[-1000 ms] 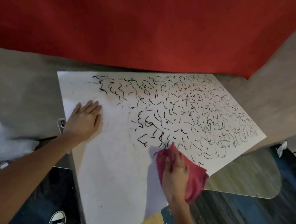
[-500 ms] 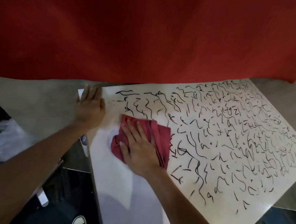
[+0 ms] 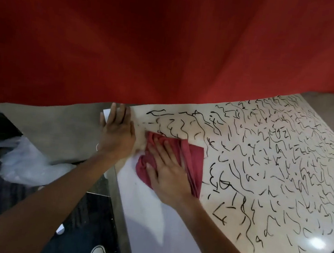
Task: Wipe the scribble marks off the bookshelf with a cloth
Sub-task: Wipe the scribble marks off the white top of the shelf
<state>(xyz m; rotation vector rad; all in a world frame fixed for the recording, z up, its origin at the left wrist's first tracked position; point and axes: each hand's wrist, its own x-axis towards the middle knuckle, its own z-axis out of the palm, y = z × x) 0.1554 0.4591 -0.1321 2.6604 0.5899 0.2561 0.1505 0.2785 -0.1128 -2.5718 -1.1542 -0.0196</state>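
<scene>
Red cloth (image 3: 189,165), bunched and folded, lies flat on the white bookshelf panel (image 3: 153,216) near its far left corner, at the edge of the black scribble marks (image 3: 270,167). Our right hand (image 3: 168,171) presses down on the cloth, palm flat, fingers stretched forward and slightly spread, not clamped around it. Our left hand (image 3: 116,133) lies just beside it at the panel's left edge, palm down, fingers straight and close together, holding nothing; we judge it braces the panel.

Progress, as we judge it: early. The near-left strip of the panel, from the cloth down toward us, looks clean white. Everything to the right and beyond the cloth is dense with marks, so most of the surface is left. A few strokes sit directly above the cloth, next in line.

Outward: a red drape (image 3: 170,45) fills the upper view, grey surface (image 3: 49,131) behind the left hand, a clear plastic bag (image 3: 21,163) at left, a sneaker toe (image 3: 97,252) on the dark floor below.

Hard to tell: the panel's right and near corners are cut off; whatever lies under the cloth is hidden; a glare spot near the lower right washes out some marks. The frame is a bit blurred.
</scene>
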